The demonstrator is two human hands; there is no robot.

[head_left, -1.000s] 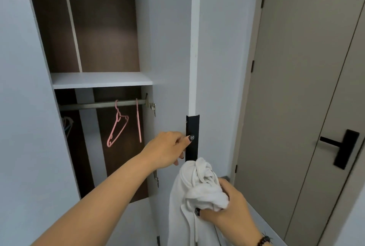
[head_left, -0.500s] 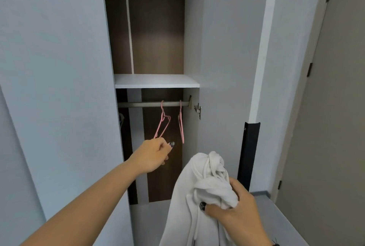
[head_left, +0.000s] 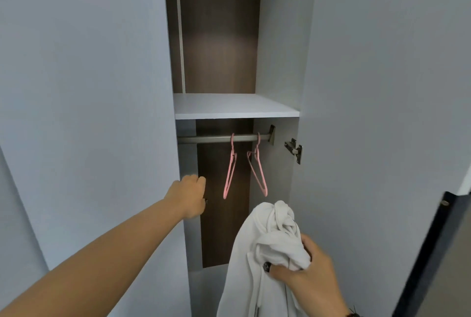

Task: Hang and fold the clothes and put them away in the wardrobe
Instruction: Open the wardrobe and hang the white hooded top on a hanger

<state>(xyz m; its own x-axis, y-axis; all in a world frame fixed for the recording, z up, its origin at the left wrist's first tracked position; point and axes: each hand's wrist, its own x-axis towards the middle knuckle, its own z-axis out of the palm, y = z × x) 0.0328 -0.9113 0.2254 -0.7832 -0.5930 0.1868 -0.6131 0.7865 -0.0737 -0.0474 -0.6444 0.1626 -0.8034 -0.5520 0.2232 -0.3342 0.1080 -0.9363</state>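
Two pink hangers hang side by side on the metal rail inside the wardrobe, above and to the left of the right hand. That hand grips a bunched white garment, thumb and fingers curled around the gathered fabric, and the rest of the cloth hangs down below the grip to the bottom edge of the view. The garment is held in front of the open compartment, lower than the hangers and apart from them. The left hand reaches forward, up and to the left of the held garment, with its fingers curled at the edge of the left wardrobe door; whether they actually clasp that edge cannot be told. A white shelf sits just above the rail. To the right of the grip stands the other open door, with a metal hinge at its inner edge.
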